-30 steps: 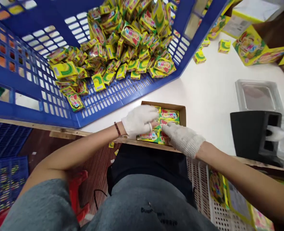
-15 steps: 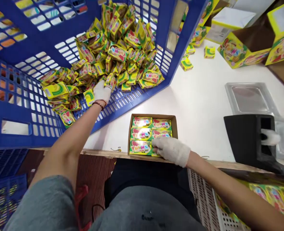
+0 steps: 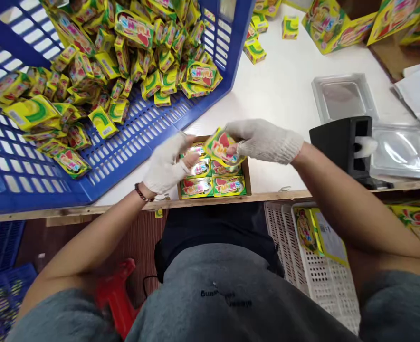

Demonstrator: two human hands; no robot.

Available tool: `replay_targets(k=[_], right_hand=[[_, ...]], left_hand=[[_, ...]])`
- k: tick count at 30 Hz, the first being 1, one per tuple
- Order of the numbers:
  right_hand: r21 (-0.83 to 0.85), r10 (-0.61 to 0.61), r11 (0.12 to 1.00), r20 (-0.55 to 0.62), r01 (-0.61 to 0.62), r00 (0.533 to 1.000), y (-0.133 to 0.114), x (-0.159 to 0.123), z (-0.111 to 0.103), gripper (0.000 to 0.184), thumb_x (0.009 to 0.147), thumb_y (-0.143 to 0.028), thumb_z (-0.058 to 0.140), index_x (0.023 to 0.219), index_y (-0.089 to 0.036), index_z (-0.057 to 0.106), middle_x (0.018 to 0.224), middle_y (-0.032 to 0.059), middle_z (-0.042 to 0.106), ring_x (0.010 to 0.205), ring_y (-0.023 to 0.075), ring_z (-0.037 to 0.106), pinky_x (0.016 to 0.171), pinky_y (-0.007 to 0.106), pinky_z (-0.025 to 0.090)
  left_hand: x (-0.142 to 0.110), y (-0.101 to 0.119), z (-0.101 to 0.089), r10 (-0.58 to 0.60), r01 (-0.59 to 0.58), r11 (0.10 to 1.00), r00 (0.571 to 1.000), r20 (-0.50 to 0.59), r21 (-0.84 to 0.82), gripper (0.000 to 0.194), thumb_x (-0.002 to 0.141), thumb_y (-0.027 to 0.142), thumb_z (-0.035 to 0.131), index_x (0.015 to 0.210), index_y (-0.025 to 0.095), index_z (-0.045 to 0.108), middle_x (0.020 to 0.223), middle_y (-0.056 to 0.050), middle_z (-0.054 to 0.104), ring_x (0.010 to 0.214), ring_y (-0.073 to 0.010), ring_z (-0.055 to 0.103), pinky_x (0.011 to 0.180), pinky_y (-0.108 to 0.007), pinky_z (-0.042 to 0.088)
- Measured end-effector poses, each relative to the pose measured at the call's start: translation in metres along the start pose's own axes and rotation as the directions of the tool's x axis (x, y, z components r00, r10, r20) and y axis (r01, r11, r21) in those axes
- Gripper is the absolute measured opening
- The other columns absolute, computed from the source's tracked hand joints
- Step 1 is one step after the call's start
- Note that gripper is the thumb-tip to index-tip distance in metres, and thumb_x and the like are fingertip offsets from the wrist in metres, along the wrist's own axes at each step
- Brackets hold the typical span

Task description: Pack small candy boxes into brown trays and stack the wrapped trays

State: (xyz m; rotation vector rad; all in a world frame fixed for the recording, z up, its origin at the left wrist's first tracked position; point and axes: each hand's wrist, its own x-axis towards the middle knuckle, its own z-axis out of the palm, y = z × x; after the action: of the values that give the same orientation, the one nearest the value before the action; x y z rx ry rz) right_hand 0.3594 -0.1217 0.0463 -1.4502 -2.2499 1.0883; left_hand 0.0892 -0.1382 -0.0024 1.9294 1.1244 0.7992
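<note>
A packet (image 3: 224, 147) in the right hand (image 3: 265, 141) partly hides the carton (image 3: 248, 180).

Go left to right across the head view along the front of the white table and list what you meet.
Blue perforated plastic crate → cardboard box of Tums packs → black plastic block → clear plastic tray

A white worktop (image 3: 288, 99) with a pale wooden edge is observed. Below it, a red plastic stool (image 3: 115, 294) and a white plastic crate (image 3: 324, 280) are noted on the floor (image 3: 35, 242).
</note>
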Motion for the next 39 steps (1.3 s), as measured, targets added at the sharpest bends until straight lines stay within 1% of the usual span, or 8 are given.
replay_targets(k=[4,9,13,18,22,27,31,39], right_hand=[[-0.447,0.145,0.895,0.331,0.019,0.932,-0.001,0.023,0.007,0.011,0.083,-0.025,0.078,0.091,-0.018,0.078,0.092,0.0075,0.077,0.097,0.0271,0.073,0.086,0.036,0.055],[-0.598,0.264,0.801,0.407,0.036,0.875,-0.007,0.039,0.037,0.026,0.084,-0.018,0.077,0.11,-0.013,0.079,0.11,0.0157,0.078,0.107,0.0316,0.073,0.088,0.038,0.053],[-0.582,0.224,0.814,0.311,-0.001,0.924,0.004,0.028,0.048,0.039,0.091,-0.017,0.067,0.129,-0.012,0.07,0.124,0.0204,0.073,0.101,0.0306,0.075,0.08,0.037,0.053],[-0.517,0.205,0.856,0.325,-0.008,0.923,0.019,0.029,0.05,0.026,0.087,-0.009,0.064,0.111,-0.015,0.075,0.117,0.0183,0.076,0.1,0.0301,0.073,0.08,0.036,0.052],[-0.261,0.113,0.963,0.145,-0.072,0.983,0.013,0.033,0.046,0.01,0.088,-0.021,0.07,0.098,-0.022,0.073,0.098,0.0088,0.076,0.087,0.0252,0.07,0.074,0.035,0.051],[0.304,0.05,0.952,-0.065,-0.028,0.997,-0.018,0.025,0.036,0.026,0.101,-0.04,0.056,0.117,-0.021,0.066,0.094,0.0049,0.073,0.066,0.0165,0.063,0.06,0.031,0.05],[0.326,-0.023,0.944,-0.082,0.049,0.996,-0.025,0.013,0.019,0.021,0.09,-0.035,0.073,0.105,-0.02,0.066,0.086,0.0021,0.068,0.067,0.0148,0.059,0.059,0.029,0.051],[0.43,0.041,0.898,-0.283,0.089,0.958,0.006,-0.007,0.007,0.055,0.085,-0.044,0.079,0.132,-0.02,0.06,0.1,0.0059,0.073,0.085,0.0206,0.068,0.073,0.035,0.06]], left_hand=[[0.032,-0.076,-0.061,0.005,0.151,0.897,0.937,-0.35,0.416,0.072,0.082,0.07,0.079,0.125,0.015,0.061,0.131,-0.009,0.062,0.129,-0.0297,0.053,0.121,-0.06,0.04],[0.048,-0.147,-0.121,-0.299,0.69,0.613,0.654,-0.695,0.385,0.082,0.084,0.087,0.064,0.109,0.009,0.057,0.132,-0.014,0.055,0.145,-0.0399,0.034,0.106,-0.064,0.03],[0.038,-0.175,-0.141,-0.328,0.618,0.718,0.706,-0.627,0.32,0.08,0.091,0.09,0.033,0.09,0.014,0.058,0.109,-0.012,0.068,0.149,-0.0402,0.033,0.096,-0.058,0.029],[0.018,-0.173,-0.126,-0.249,0.523,0.84,0.61,-0.753,0.145,0.059,0.085,0.078,0.049,0.091,0.021,0.061,0.086,-0.005,0.071,0.126,-0.0294,0.061,0.087,-0.048,0.042],[-0.002,-0.115,-0.084,-0.379,0.242,0.917,0.774,-0.508,-0.316,0.056,0.074,0.063,0.08,0.109,0.021,0.066,0.105,-0.005,0.075,0.101,-0.0218,0.07,0.074,-0.036,0.054],[-0.009,-0.016,-0.028,-0.309,0.224,0.828,0.947,-0.084,-0.515,0.069,0.066,0.053,0.095,0.117,0.018,0.065,0.108,-0.011,0.076,0.094,-0.027,0.073,0.071,-0.037,0.061],[-0.002,0.023,-0.002,-0.194,0.191,0.833,0.98,0.05,-0.52,0.059,0.081,0.062,0.084,0.116,0.019,0.063,0.111,-0.01,0.074,0.107,-0.0305,0.072,0.085,-0.044,0.064],[0.023,0.029,0.029,-0.221,0.154,0.829,0.973,-0.062,-0.538,0.056,0.08,0.061,0.084,0.106,0.021,0.056,0.106,-0.005,0.07,0.093,-0.0208,0.069,0.078,-0.037,0.063]])
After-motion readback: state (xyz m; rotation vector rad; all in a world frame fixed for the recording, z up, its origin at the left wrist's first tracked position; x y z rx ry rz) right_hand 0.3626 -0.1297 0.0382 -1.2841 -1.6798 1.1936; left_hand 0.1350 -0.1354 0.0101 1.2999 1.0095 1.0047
